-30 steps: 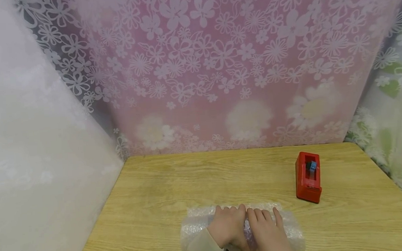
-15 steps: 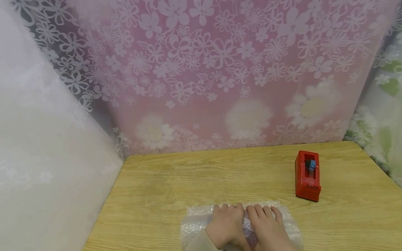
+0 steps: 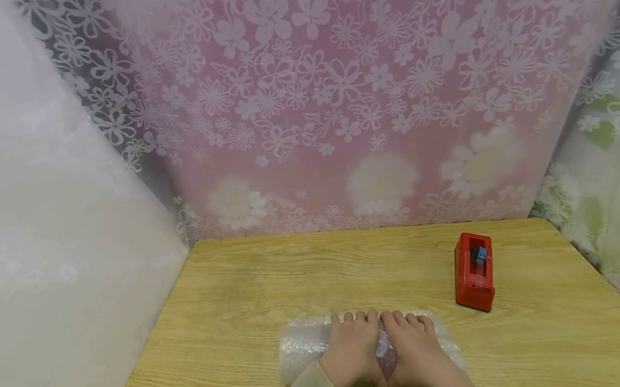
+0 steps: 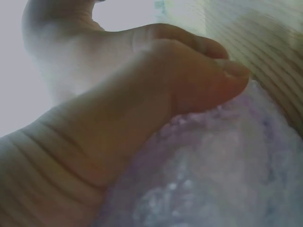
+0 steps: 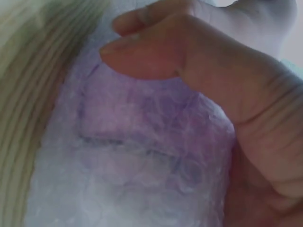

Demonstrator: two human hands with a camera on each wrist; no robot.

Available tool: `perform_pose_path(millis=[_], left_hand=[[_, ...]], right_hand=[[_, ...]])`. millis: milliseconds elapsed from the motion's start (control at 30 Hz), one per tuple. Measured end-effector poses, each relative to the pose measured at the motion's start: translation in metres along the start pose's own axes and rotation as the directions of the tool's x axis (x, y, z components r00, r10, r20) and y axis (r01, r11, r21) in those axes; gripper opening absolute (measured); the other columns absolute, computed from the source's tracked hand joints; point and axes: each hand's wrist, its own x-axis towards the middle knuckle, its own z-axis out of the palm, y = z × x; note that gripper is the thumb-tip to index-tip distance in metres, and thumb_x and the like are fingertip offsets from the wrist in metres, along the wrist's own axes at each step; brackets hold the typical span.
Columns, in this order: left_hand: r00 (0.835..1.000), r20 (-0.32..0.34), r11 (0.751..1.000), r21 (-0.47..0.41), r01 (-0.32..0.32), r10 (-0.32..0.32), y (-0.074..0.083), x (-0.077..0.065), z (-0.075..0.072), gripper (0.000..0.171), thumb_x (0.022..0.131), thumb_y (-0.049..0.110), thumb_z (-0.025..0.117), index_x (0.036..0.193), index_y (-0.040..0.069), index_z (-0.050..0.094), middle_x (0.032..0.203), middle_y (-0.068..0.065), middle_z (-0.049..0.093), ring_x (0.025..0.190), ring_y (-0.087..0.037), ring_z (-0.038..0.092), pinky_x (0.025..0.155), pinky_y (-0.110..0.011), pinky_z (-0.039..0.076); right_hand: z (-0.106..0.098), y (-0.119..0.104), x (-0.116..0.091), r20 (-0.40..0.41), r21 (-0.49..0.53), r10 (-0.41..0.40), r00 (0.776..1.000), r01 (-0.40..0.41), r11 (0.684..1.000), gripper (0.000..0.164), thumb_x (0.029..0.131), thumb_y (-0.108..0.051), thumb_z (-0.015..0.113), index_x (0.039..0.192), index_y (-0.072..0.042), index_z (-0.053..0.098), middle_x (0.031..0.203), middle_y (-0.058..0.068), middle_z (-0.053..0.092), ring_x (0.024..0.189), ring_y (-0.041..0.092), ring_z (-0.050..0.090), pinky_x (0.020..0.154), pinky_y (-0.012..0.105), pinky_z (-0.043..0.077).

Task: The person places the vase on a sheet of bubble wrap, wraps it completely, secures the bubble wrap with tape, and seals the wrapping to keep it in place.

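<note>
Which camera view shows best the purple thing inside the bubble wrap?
The right wrist view: the purple thing shows large through the bubble wrap, with dark lines visible. The left wrist view gives only a blurred, purple-tinted part; the head view, mainly a small strip between the left hand and the right hand.

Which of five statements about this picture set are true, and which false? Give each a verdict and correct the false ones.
1. The left hand and right hand both grip the bubble-wrapped bundle. True.
2. The tape dispenser is green. False: it is red.
3. Purple shows through the wrap. True.
4. The right hand holds the dispenser. False: the dispenser stands apart on the table.
5. White flowers pattern the pink backdrop. True.
</note>
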Motion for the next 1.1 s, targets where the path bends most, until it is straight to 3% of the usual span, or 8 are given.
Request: perform_pose_path(millis=[200,533,800,933,1100], left_hand=[[1.0,-0.014,1.0,-0.003,0.011,-0.012,-0.001,0.0,0.002,0.105,0.035,0.068,0.091,0.119,0.021,0.051,0.101,0.002,0.064,0.091,-0.02,0.06,0.082,-0.046,0.046],[1.0,-0.013,0.999,-0.029,0.018,-0.018,-0.001,0.001,0.001,0.108,0.036,0.068,0.092,0.124,0.022,0.048,0.106,0.001,0.064,0.096,-0.022,0.06,0.086,-0.049,0.045],[0.996,-0.07,0.995,-0.087,-0.052,0.046,-0.009,0.005,0.004,0.108,0.038,0.066,0.092,0.126,0.022,0.048,0.103,0.002,0.065,0.091,-0.019,0.061,0.079,-0.044,0.046],[0.996,-0.049,0.986,-0.146,-0.085,0.079,-0.014,0.007,0.003,0.109,0.041,0.064,0.093,0.13,0.02,0.047,0.106,0.001,0.066,0.093,-0.019,0.062,0.081,-0.046,0.047],[0.997,0.002,0.974,-0.211,-0.077,0.079,-0.018,0.011,0.003,0.111,0.045,0.06,0.094,0.136,0.018,0.046,0.11,0.0,0.068,0.096,-0.021,0.064,0.087,-0.051,0.048]], right_hand=[[-0.003,0.002,0.005,0.01,-0.006,-0.027,1.0,0.028,1.0,0.102,0.042,-0.058,0.091,0.123,-0.008,0.055,0.116,0.01,0.06,0.107,0.041,0.055,0.091,0.068,0.034],[-0.009,0.008,0.014,0.068,0.034,-0.103,0.992,0.101,0.994,0.096,0.037,-0.045,0.094,0.118,-0.008,0.056,0.107,0.001,0.058,0.096,0.029,0.055,0.086,0.067,0.036],[-0.015,0.018,0.025,0.165,0.118,-0.129,0.978,0.11,0.987,0.101,0.043,-0.041,0.093,0.128,-0.005,0.053,0.112,0.001,0.06,0.098,0.026,0.055,0.087,0.069,0.034],[-0.017,0.022,0.03,0.2,0.152,-0.153,0.968,0.123,0.981,0.102,0.045,-0.04,0.093,0.132,-0.005,0.052,0.114,0.0,0.06,0.098,0.024,0.055,0.087,0.07,0.033],[-0.019,0.026,0.036,0.223,0.201,-0.198,0.955,0.153,0.968,0.098,0.047,-0.039,0.093,0.13,-0.009,0.053,0.115,-0.003,0.062,0.098,0.022,0.055,0.087,0.072,0.033]])
